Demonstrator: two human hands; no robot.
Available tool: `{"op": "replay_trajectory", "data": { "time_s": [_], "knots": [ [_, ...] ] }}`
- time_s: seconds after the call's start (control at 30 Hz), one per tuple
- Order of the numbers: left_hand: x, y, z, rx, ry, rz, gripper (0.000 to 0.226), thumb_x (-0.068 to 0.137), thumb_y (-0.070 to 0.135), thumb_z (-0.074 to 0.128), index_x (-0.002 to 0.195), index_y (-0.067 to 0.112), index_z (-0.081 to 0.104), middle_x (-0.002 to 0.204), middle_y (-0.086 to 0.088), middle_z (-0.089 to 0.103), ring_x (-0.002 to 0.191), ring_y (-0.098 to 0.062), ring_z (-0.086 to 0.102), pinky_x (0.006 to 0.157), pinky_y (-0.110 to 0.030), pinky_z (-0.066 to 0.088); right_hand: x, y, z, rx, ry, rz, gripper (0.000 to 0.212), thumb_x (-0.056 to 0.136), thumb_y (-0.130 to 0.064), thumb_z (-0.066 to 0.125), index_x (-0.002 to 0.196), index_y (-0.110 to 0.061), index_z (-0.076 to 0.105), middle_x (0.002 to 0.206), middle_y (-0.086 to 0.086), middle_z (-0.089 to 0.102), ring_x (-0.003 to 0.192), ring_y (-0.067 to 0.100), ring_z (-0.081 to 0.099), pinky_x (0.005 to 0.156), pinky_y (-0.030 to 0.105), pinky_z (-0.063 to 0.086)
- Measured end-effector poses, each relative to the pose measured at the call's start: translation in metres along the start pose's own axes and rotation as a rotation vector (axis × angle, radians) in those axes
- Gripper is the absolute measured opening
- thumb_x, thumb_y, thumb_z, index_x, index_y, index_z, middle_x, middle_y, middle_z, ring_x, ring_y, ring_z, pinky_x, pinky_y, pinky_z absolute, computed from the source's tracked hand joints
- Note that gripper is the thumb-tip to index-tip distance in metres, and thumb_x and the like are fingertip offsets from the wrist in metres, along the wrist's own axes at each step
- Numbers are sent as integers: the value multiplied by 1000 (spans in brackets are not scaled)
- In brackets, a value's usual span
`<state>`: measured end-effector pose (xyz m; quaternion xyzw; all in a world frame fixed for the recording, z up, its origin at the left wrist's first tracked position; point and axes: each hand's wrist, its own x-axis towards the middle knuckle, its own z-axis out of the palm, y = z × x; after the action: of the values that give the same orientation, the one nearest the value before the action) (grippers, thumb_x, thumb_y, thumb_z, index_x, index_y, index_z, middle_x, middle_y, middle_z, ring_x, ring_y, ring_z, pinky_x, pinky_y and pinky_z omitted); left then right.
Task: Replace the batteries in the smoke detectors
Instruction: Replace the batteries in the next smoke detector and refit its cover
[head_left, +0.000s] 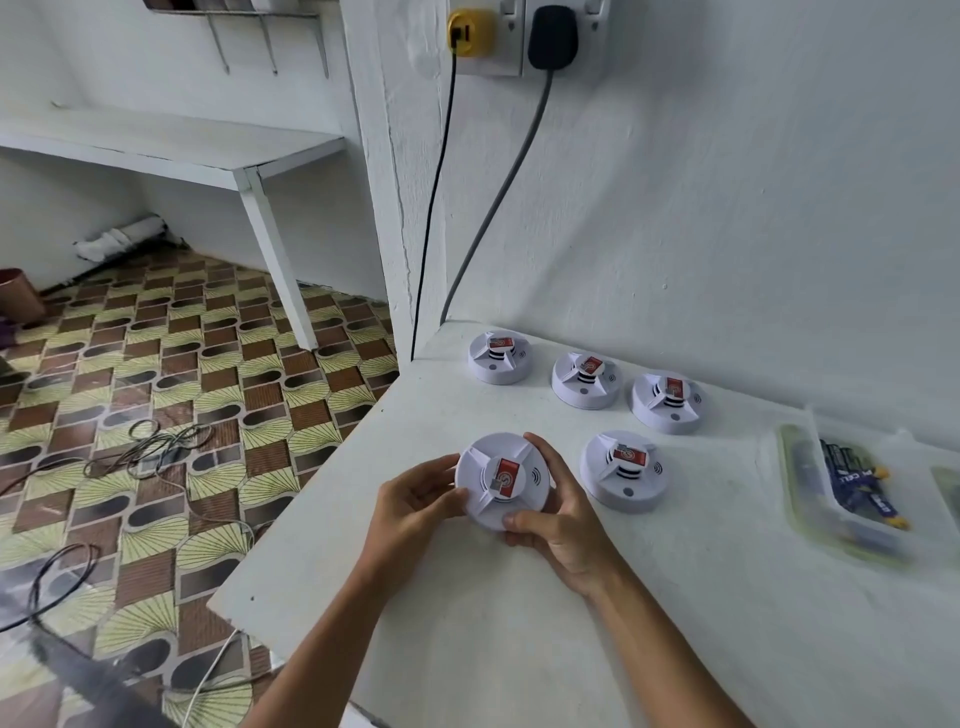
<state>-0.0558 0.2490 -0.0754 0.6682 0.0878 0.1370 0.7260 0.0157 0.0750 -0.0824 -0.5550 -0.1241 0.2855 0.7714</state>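
Near the left edge of the white bench (519, 649), both hands hold one white smoke detector (506, 480) just above the surface. It is tilted toward the camera, so its round face with the red label shows. The left hand (410, 512) has its grip partly closed on the detector's left rim: the fingers curl round the edge, and their tips lie against the face beside the label. The right hand (556, 525) cups the right side, with its fingers wrapped over the far rim and its thumb pressed on the near rim, so this grip too is closed round the body.

Four more detectors stand face up on the bench. One (625, 470) sits just to the right of the held one, near but apart from the right hand. Three form a row along the back edge by the wall: the first (498, 357) near the back left corner, the second (586, 380) next along, and the third (667, 401) farther right.

Toward the right edge lies a clear plastic tray (800, 483) holding dark blue batteries (857, 488) with yellow ends; how many I cannot tell.

On the wall above the back left corner, a yellow plug (470, 31) and a black plug (553, 34) sit in a socket, their cables hanging down.
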Motion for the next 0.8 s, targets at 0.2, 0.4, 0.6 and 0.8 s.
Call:
{"op": "replay_trajectory", "data": {
  "time_s": [0.2, 0.4, 0.6, 0.8],
  "knots": [
    [-5, -2, -1, -4, 11, 7, 39, 79, 9, 71, 117, 2, 65, 106, -10, 73, 98, -26, 70, 77, -31, 58, -1, 6, 0, -25, -1, 15, 88, 60, -1, 73, 135, -39, 45, 126, 7, 60, 102, 26, 61, 63, 34, 52],
    [-5, -1, 1, -9, 11, 17, 40, 77, 13, 70, 115, 4, 67, 105, -8, 74, 97, -23, 71, 77, -31, 57, -1, 6, -2, -30, 0, 22, 88, 62, 1, 71, 135, -39, 45, 126, 8, 60, 99, 25, 62, 63, 33, 52],
    [-6, -1, 1, -5, 6, 25, 37, 79, 8, 71, 115, 3, 67, 104, -7, 74, 96, -24, 71, 75, -28, 57, -1, 6, -3, -26, -5, 24, 88, 61, 1, 70, 135, -39, 45, 125, 9, 61, 99, 26, 61, 62, 33, 52],
    [-6, -2, 1, -16, 10, 15, 40, 76, 13, 70, 115, 4, 67, 105, -9, 74, 98, -25, 70, 77, -30, 57, -2, 6, -2, -28, -8, 34, 87, 62, -1, 71, 135, -41, 45, 127, 8, 60, 102, 26, 61, 63, 32, 52]
  ]
}}
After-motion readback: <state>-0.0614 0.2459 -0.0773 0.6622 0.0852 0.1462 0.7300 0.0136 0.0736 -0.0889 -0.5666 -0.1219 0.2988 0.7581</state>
